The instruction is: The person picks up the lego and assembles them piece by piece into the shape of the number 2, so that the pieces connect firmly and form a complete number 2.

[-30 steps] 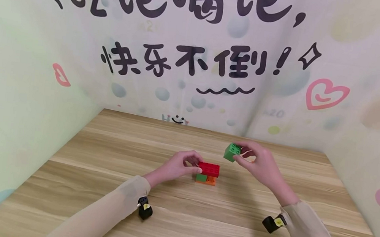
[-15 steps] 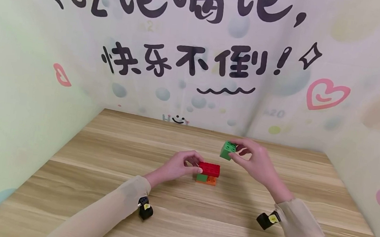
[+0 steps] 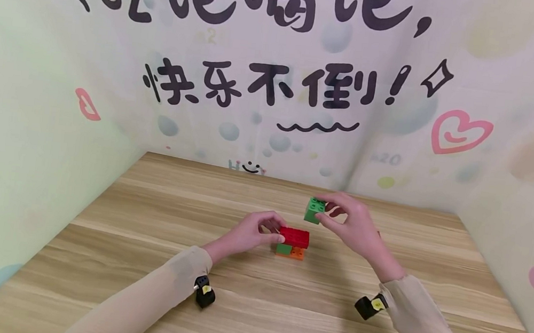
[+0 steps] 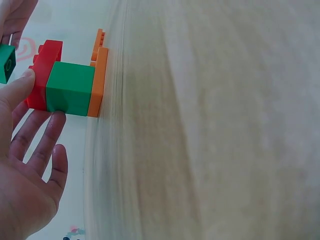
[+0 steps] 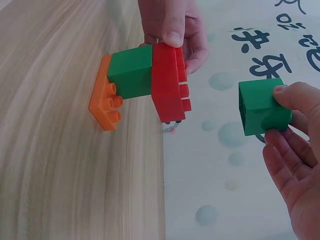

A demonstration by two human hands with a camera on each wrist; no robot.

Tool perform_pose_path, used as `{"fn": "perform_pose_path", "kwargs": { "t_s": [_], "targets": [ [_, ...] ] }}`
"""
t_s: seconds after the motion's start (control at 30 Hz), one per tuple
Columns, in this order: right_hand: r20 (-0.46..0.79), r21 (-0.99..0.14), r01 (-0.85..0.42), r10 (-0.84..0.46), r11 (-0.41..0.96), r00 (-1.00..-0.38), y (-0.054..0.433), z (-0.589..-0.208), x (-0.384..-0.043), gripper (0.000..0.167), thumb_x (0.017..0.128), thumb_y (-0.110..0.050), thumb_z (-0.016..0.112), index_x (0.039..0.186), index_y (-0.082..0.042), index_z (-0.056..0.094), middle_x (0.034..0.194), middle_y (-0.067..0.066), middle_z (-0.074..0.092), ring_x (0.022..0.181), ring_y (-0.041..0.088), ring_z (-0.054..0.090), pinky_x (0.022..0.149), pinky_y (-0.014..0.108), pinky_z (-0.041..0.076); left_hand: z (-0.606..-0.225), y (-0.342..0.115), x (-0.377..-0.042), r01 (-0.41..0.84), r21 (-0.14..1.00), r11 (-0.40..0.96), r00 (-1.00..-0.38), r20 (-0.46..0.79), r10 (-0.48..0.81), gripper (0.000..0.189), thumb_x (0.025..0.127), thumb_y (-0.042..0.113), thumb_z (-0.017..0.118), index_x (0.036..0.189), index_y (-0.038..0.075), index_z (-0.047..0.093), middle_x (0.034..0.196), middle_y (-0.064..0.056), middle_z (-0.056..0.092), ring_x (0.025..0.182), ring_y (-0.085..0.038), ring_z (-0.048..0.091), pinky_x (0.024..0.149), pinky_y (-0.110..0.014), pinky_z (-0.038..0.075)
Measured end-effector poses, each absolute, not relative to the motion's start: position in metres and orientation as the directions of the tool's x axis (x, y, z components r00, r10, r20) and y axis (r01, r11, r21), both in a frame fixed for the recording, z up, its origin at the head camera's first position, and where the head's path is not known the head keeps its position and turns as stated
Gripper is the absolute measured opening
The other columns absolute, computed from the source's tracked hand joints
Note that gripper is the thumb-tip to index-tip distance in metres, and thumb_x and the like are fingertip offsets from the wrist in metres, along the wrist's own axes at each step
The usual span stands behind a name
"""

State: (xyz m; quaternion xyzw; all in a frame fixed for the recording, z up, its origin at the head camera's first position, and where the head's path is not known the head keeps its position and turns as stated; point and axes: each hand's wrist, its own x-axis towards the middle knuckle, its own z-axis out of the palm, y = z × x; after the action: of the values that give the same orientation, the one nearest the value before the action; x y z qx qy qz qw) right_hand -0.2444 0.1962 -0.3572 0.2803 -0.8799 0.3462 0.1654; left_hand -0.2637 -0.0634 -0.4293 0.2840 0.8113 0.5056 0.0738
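Note:
A small toy brick stack stands on the table: an orange base piece, a green brick on one end of it, and a red brick on top, overhanging the base's bare studs. My left hand holds the red brick's left end between thumb and fingers. Up and slightly right of the stack, my right hand pinches a second green brick, studs up, apart from the red one. Its hollow underside shows partly in the right wrist view.
The wooden table meets a printed wall cloth at the back. A small red bit peeks out behind my right wrist, mostly hidden. Black cameras are strapped to both wrists.
My right hand has moved left with the green brick, closer above the stack. The left hand and the stack have stayed in place.

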Motion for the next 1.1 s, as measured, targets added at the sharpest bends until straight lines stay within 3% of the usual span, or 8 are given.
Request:
{"fn": "perform_pose_path", "kwargs": {
  "t_s": [0.77, 1.1],
  "targets": [
    [0.460, -0.536, -0.621, -0.419, 0.572, -0.783, 0.190, -0.361, -0.243, 0.040, 0.085, -0.012, 0.078, 0.124, -0.014, 0.068, 0.111, 0.005, 0.070, 0.088, 0.018, 0.064, 0.075, 0.025, 0.058, -0.431, -0.064, -0.264, 0.393, 0.860, 0.324, -0.825, 0.175, 0.537, 0.027, 0.089, 0.019, 0.074, 0.114, 0.013, 0.067, 0.107, -0.005, 0.072, 0.094, -0.014, 0.065, 0.079, -0.029, 0.053],
    [0.449, -0.538, -0.614, -0.421, 0.577, -0.788, 0.188, -0.369, -0.242, 0.039, 0.085, -0.010, 0.078, 0.123, -0.013, 0.068, 0.110, 0.005, 0.071, 0.089, 0.015, 0.064, 0.076, 0.033, 0.059, -0.431, -0.063, -0.265, 0.370, 0.872, 0.321, -0.835, 0.161, 0.527, 0.028, 0.089, 0.018, 0.074, 0.115, 0.013, 0.067, 0.108, -0.007, 0.072, 0.097, -0.019, 0.065, 0.081, -0.030, 0.053]
  ]
}}
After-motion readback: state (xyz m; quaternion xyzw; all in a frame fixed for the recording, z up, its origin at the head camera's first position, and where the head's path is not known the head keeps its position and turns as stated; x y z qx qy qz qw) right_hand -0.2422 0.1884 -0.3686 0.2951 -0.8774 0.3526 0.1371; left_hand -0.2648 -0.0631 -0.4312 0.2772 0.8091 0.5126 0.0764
